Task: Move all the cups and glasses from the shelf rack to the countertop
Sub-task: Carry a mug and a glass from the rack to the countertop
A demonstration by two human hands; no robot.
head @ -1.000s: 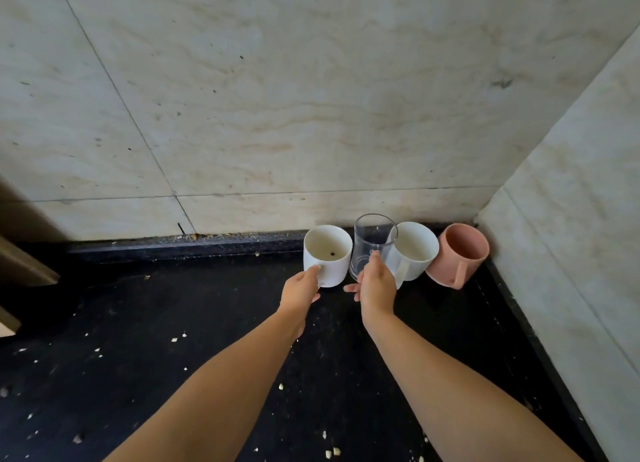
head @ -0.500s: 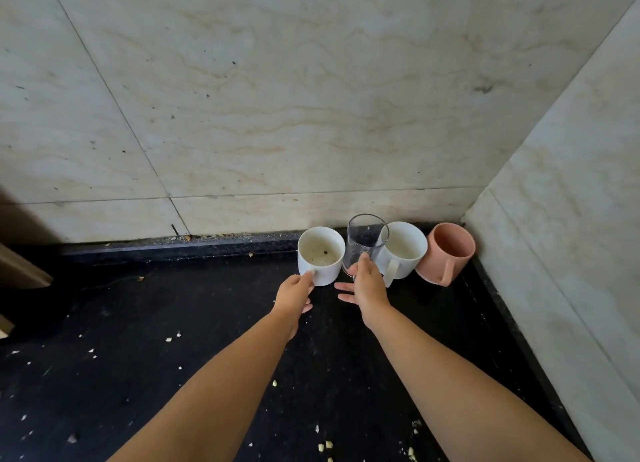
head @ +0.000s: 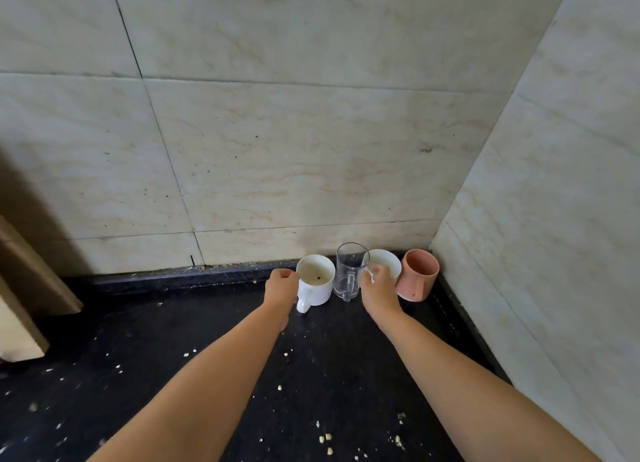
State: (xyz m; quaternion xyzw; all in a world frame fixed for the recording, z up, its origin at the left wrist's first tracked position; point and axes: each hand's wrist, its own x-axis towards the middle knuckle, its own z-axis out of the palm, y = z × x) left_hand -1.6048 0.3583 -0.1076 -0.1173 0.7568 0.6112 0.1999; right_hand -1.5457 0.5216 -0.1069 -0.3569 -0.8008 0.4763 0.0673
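With the left hand (head: pixel 282 286) curled against the white ceramic mug (head: pixel 316 281) and the right hand (head: pixel 379 285) gripping the second white mug (head: pixel 386 264) beside it, both on the black surface (head: pixel 207 357), the person should nudge gently, sparing the clear glass mug (head: pixel 348 271) between the hands.

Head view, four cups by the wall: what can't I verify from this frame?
- Shelf rack: outside the head view, so what remains on it is unknown.
- Second white mug: front and handle hidden behind the right hand; grip unclear.
- Left hand: seen from behind beside the first white mug; contact unclear.
- Pink mug: inside out of sight.
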